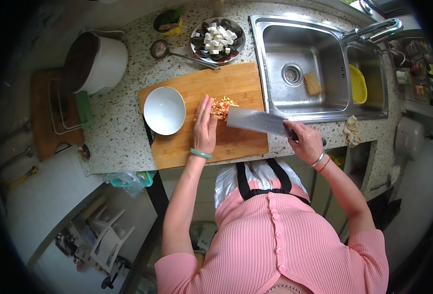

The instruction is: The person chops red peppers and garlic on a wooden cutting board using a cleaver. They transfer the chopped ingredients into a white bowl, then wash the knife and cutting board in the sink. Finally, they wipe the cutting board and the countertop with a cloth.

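My right hand (305, 143) is wrapped round the handle of a broad kitchen cleaver (255, 121). The blade points left across the wooden cutting board (246, 88), its tip end beside a small heap of finely chopped red and pale bits (221, 106). Against the heap's left side stands my left hand (204, 128), fingers stretched out together and pointing away from me, holding nothing. A white bowl (164, 110) sits on the board's left part, just left of that hand; no food shows inside it.
Behind the board are a ladle (177, 53), a plate of white cubes and dark pieces (219, 40), and a yellow pot (168, 22). A steel double sink (295, 51) borders the right, holding a sponge (312, 84) and yellow basket (357, 84). A white cooker (109, 63) stands left.
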`<state>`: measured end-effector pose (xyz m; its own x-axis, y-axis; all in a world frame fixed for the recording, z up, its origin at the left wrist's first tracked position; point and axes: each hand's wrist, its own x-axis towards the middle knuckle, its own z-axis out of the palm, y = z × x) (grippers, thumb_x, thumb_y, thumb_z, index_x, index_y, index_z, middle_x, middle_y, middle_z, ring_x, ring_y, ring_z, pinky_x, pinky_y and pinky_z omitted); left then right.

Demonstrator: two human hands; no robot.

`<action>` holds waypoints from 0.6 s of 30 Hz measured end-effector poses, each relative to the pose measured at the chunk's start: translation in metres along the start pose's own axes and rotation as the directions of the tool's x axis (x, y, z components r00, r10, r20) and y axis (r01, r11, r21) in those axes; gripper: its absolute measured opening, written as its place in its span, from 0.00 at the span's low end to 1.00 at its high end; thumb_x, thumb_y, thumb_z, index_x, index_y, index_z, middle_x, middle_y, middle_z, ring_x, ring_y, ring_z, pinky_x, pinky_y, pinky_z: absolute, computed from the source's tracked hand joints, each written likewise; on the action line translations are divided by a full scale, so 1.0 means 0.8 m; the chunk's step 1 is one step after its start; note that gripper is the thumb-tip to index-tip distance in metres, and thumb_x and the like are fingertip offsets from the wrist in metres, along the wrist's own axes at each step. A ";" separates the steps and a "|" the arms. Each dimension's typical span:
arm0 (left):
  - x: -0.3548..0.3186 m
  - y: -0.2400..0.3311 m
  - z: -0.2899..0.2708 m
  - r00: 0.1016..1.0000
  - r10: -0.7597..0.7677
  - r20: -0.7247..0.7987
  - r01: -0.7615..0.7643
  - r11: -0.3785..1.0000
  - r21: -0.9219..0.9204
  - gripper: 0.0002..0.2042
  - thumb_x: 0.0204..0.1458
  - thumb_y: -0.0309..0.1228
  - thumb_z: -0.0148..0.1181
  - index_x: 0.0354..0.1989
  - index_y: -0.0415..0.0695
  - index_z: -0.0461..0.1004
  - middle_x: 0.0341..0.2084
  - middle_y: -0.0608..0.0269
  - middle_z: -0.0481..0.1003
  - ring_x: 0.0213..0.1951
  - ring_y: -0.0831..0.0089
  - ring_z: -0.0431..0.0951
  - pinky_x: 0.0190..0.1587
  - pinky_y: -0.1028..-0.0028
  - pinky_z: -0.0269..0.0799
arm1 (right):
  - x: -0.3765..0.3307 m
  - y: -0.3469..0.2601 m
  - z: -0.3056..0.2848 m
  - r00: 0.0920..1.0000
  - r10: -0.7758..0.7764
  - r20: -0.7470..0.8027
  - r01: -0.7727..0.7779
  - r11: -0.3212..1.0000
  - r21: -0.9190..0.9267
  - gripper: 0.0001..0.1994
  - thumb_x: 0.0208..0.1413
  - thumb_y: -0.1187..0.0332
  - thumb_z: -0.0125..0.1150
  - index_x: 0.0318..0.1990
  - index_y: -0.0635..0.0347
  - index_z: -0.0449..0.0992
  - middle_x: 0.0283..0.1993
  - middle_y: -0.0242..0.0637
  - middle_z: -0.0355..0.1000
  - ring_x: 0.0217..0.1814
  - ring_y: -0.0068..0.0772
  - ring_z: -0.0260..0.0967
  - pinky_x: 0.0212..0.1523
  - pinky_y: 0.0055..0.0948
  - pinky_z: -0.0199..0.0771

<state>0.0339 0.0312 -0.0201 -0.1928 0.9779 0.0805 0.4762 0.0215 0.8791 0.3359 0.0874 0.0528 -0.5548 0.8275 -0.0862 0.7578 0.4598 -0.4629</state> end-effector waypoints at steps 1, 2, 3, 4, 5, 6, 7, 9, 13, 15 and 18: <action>0.004 -0.014 0.004 0.999 0.039 -0.035 -0.036 0.997 0.072 0.26 0.64 0.47 0.39 0.64 0.41 0.60 0.64 0.53 0.60 0.67 0.57 0.56 0.68 0.59 0.48 | -0.003 0.001 0.006 0.998 0.056 0.020 -0.058 0.992 0.111 0.14 0.49 0.69 0.62 0.45 0.55 0.76 0.26 0.34 0.73 0.26 0.37 0.71 0.28 0.34 0.69; 0.007 -0.016 0.006 0.998 0.056 -0.013 -0.054 0.990 0.131 0.26 0.64 0.46 0.39 0.64 0.41 0.61 0.64 0.53 0.60 0.67 0.58 0.56 0.68 0.59 0.48 | -0.005 0.001 0.010 0.993 0.112 0.047 -0.119 0.968 0.221 0.11 0.51 0.68 0.62 0.43 0.56 0.77 0.25 0.35 0.73 0.24 0.37 0.70 0.26 0.34 0.68; 0.009 -0.017 0.008 0.997 0.072 0.009 -0.073 0.979 0.189 0.26 0.64 0.46 0.39 0.64 0.41 0.61 0.63 0.54 0.61 0.67 0.58 0.56 0.68 0.59 0.48 | -0.003 0.000 0.016 0.944 0.259 0.203 -0.321 0.859 0.398 0.09 0.56 0.66 0.60 0.37 0.62 0.78 0.19 0.38 0.70 0.18 0.32 0.65 0.22 0.30 0.64; 0.008 -0.018 0.010 0.996 0.087 0.032 -0.092 0.965 0.247 0.26 0.65 0.46 0.39 0.63 0.41 0.61 0.63 0.54 0.61 0.66 0.58 0.56 0.68 0.60 0.48 | 0.000 -0.003 0.021 0.908 0.326 0.265 -0.417 0.777 0.471 0.09 0.57 0.65 0.59 0.37 0.63 0.78 0.18 0.38 0.69 0.17 0.30 0.63 0.22 0.29 0.63; 0.008 -0.015 0.011 0.993 0.100 0.067 -0.113 0.966 0.231 0.23 0.65 0.42 0.41 0.63 0.42 0.62 0.63 0.56 0.62 0.65 0.58 0.59 0.67 0.60 0.50 | 0.004 -0.006 0.027 0.861 0.386 0.331 -0.508 0.676 0.534 0.10 0.58 0.65 0.58 0.37 0.63 0.78 0.18 0.38 0.67 0.17 0.28 0.62 0.22 0.29 0.62; 0.006 -0.011 0.013 0.993 0.095 0.075 -0.108 0.976 0.189 0.22 0.64 0.41 0.42 0.63 0.42 0.62 0.62 0.56 0.63 0.64 0.58 0.60 0.67 0.60 0.51 | 0.008 -0.007 0.032 0.808 0.432 0.400 -0.588 0.559 0.584 0.10 0.59 0.65 0.57 0.37 0.64 0.78 0.17 0.38 0.65 0.17 0.25 0.60 0.21 0.28 0.62; 0.004 -0.008 0.014 0.993 0.090 0.082 -0.101 0.984 0.147 0.22 0.64 0.40 0.43 0.62 0.42 0.63 0.62 0.56 0.63 0.64 0.58 0.61 0.66 0.60 0.53 | 0.012 -0.007 0.038 0.798 0.453 0.398 -0.602 0.559 0.570 0.12 0.60 0.64 0.56 0.37 0.65 0.77 0.16 0.37 0.61 0.18 0.20 0.58 0.21 0.26 0.61; -0.001 -0.005 0.014 0.996 0.078 0.048 -0.081 0.994 0.070 0.20 0.63 0.35 0.46 0.62 0.42 0.63 0.62 0.55 0.63 0.62 0.58 0.64 0.64 0.62 0.57 | 0.019 -0.006 0.043 0.838 0.429 0.339 -0.546 0.667 0.507 0.11 0.60 0.63 0.57 0.36 0.64 0.77 0.17 0.39 0.65 0.17 0.26 0.61 0.21 0.29 0.62; -0.005 0.005 0.012 0.996 0.026 -0.081 -0.021 0.998 0.058 0.19 0.64 0.33 0.44 0.62 0.40 0.63 0.62 0.52 0.62 0.63 0.57 0.63 0.63 0.66 0.59 | 0.021 -0.018 0.036 0.957 0.238 0.164 -0.269 0.942 0.201 0.08 0.57 0.63 0.58 0.36 0.57 0.77 0.23 0.45 0.72 0.24 0.49 0.70 0.26 0.41 0.67; -0.006 0.001 0.013 0.993 0.011 -0.118 0.001 0.994 0.107 0.20 0.64 0.33 0.44 0.62 0.39 0.63 0.62 0.51 0.62 0.63 0.57 0.62 0.63 0.66 0.59 | 0.023 -0.035 0.025 0.973 0.194 0.127 -0.211 0.968 0.135 0.07 0.56 0.64 0.59 0.39 0.55 0.77 0.22 0.46 0.71 0.28 0.51 0.72 0.28 0.45 0.69; -0.005 -0.005 0.019 0.990 -0.009 -0.139 0.028 0.991 0.130 0.21 0.64 0.35 0.43 0.62 0.38 0.62 0.63 0.50 0.61 0.65 0.56 0.59 0.64 0.63 0.55 | 0.008 -0.026 0.035 0.948 0.293 0.124 -0.315 0.920 0.235 0.06 0.55 0.65 0.59 0.36 0.56 0.77 0.23 0.46 0.72 0.28 0.52 0.71 0.28 0.44 0.69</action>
<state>0.0457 0.0302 -0.0308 -0.3149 0.9392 0.1371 0.5785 0.0754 0.8122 0.3067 0.0743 0.0370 -0.3467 0.8793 -0.3266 0.7907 0.0867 -0.6060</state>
